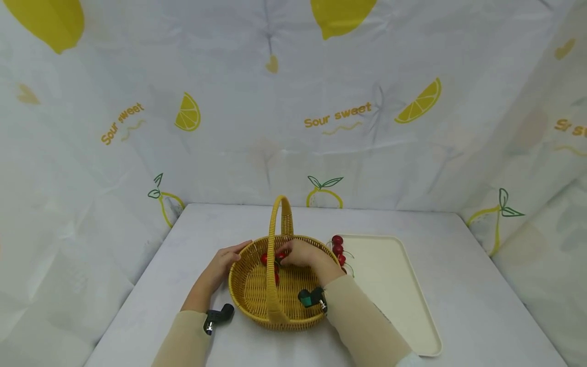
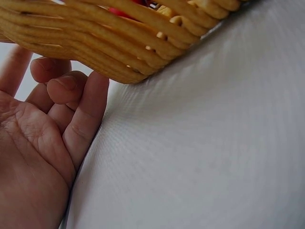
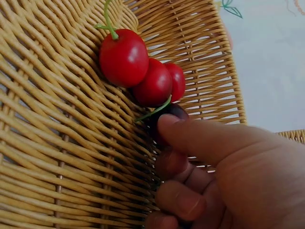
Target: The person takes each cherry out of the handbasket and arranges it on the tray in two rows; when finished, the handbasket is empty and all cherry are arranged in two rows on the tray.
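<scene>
In the head view a yellow-brown wicker basket (image 1: 257, 300) with a tall arched handle (image 1: 271, 255) stands on the table. My left hand (image 1: 223, 262) rests against its left side; in the left wrist view loosely bent fingers (image 2: 97, 93) touch the woven outer wall. Inside the basket, my right hand (image 1: 300, 253) pinches a dark red cherry (image 3: 175, 111) between thumb and fingers, a green stem lying across it. Three brighter red cherries sit beside it in the right wrist view, the nearest cherry (image 3: 124, 58) with its stem upward.
Right of the basket lies a cream rectangular tray (image 1: 390, 285), partly behind the right forearm. Several cherries (image 1: 338, 249) with green stems line its left edge, close to the basket rim. A white cloth with lemon prints (image 1: 229, 153) hangs behind the table and at the sides.
</scene>
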`<state>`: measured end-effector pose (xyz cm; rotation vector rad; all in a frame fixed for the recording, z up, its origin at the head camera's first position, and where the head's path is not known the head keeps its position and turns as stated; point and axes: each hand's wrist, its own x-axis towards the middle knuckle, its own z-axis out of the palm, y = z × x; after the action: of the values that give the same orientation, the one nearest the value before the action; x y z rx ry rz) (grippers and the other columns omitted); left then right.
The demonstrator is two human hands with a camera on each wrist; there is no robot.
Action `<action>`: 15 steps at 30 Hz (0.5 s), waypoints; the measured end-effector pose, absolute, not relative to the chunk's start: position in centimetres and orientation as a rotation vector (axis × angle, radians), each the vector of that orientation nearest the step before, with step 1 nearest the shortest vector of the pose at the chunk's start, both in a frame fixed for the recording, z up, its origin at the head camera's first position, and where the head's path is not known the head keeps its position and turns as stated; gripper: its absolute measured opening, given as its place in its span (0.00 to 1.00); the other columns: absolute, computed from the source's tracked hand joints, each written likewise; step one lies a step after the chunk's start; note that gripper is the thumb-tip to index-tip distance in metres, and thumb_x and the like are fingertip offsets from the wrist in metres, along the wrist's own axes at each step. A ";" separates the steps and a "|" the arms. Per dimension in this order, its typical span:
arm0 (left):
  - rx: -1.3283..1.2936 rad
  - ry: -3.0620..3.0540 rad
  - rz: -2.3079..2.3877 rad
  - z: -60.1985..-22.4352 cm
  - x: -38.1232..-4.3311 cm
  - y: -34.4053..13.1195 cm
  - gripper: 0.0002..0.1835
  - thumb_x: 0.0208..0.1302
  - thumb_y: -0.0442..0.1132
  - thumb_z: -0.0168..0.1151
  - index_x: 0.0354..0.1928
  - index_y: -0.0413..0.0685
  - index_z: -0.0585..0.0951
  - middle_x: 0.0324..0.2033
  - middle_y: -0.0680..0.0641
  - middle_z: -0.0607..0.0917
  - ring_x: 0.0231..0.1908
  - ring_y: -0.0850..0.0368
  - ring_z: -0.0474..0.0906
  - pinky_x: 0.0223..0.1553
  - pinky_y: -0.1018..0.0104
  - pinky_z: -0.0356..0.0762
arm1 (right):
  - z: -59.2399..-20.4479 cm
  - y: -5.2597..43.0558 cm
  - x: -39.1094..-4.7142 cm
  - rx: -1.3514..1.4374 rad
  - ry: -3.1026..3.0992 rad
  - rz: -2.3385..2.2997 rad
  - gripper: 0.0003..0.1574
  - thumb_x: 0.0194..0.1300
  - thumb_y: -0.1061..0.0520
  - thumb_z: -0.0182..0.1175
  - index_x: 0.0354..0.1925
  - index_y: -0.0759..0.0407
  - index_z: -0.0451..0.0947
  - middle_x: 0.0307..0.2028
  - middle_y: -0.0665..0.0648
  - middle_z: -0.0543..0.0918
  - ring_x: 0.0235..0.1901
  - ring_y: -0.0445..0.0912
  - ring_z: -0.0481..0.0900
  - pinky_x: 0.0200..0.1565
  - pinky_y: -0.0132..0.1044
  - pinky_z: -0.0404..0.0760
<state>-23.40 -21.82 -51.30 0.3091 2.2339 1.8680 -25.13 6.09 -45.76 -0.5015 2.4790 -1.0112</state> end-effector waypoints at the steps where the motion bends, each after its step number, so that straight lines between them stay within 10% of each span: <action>1: 0.304 2.231 1.872 -51.3 -23.4 -21.8 0.33 0.62 0.38 0.48 0.72 0.51 0.75 0.70 0.48 0.75 0.74 0.45 0.62 0.72 0.41 0.53 | -45.8 6.1 -25.1 -0.502 2.484 -1.003 0.21 0.67 0.60 0.67 0.58 0.57 0.84 0.56 0.58 0.83 0.56 0.53 0.80 0.58 0.50 0.77; 15: 0.358 2.238 1.860 -51.4 -23.5 -21.9 0.34 0.62 0.38 0.49 0.73 0.48 0.74 0.70 0.45 0.74 0.74 0.43 0.61 0.73 0.40 0.51 | -45.3 6.2 -24.8 -0.518 2.501 -1.057 0.20 0.67 0.58 0.68 0.57 0.57 0.84 0.55 0.57 0.83 0.55 0.52 0.80 0.56 0.51 0.78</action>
<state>-23.49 -21.90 -51.38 0.3583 2.2382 1.8596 -24.82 6.23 -45.28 -0.5177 2.5008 -1.0574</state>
